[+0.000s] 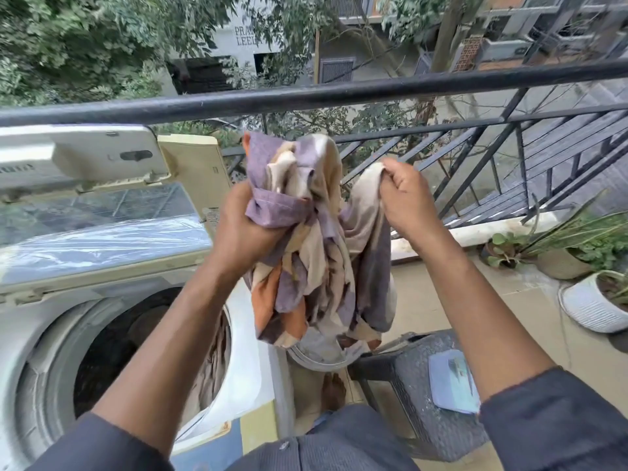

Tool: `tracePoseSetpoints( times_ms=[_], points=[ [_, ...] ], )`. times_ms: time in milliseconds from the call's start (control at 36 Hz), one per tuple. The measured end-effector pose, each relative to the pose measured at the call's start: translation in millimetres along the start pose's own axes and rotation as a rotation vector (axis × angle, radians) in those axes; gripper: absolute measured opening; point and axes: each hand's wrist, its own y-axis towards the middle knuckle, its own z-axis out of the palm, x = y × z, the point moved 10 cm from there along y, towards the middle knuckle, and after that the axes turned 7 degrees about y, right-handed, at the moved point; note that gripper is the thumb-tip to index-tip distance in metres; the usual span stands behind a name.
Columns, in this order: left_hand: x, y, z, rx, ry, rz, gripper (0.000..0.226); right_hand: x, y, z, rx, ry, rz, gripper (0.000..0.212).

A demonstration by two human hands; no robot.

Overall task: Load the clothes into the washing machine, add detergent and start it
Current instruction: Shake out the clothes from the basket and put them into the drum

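**Patterned cloth held up beside the open washer**

Nearest the camera, dark grey sleeves are seen pushed up the forearms. To the right of the white top-loading washing machine (40, 334), a dark speckled plastic stool (428, 402) is stood, with a flat pale blue packet (452, 382) laid on its seat; what the packet holds cannot be told. Between stool and machine, a pale round tub (319, 355) is partly seen below the hanging cloth.

The machine's drum (112, 355) is open, and some brownish fabric (210, 362) is already seen inside at its right edge.

A bunched purple, cream and orange patterned cloth (323, 266) is held up just right of the machine, above the tub. The left hand (244, 226) is closed in a full fist around a purple hem of it; the right hand (404, 195) is pinched shut on a cream edge, fingers curled tight. The two-handed hold is judged to be for gathering or shaking out the bundle so it can be swung left and dropped into the drum.

Behind the drum, the machine's lid (102, 226) is folded up under clear plastic wrapping, leaving the opening free. A dark label on the panel is too blurred to read.

Right of the machine, white and earthen plant pots (591, 307) are set along the balcony edge. Beyond, a black metal railing (339, 93) is run across. On a far wall, "PRA" over "LEE" is partly legible through leaves.
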Motion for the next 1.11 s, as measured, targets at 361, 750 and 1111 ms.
tracePoseSetpoints(
  times_ms=[361, 750, 1111],
  points=[
    [-53.9, 22.7, -70.7, -0.228, -0.305, 0.133, 0.045, -120.4, -56.7, 28.8, 0.272, -0.693, 0.387, 0.018],
    [-22.7, 13.1, -56.9, -0.185, -0.136, 0.093, 0.033, -103.3, -62.1, 29.9, 0.12, -0.559, 0.312, 0.021],
    [11.4, -1.9, -22.1, -0.029, -0.052, -0.005, 0.034, 14.4, -34.7, -1.6, -0.032, 0.172, 0.023, 0.029]
  ],
)
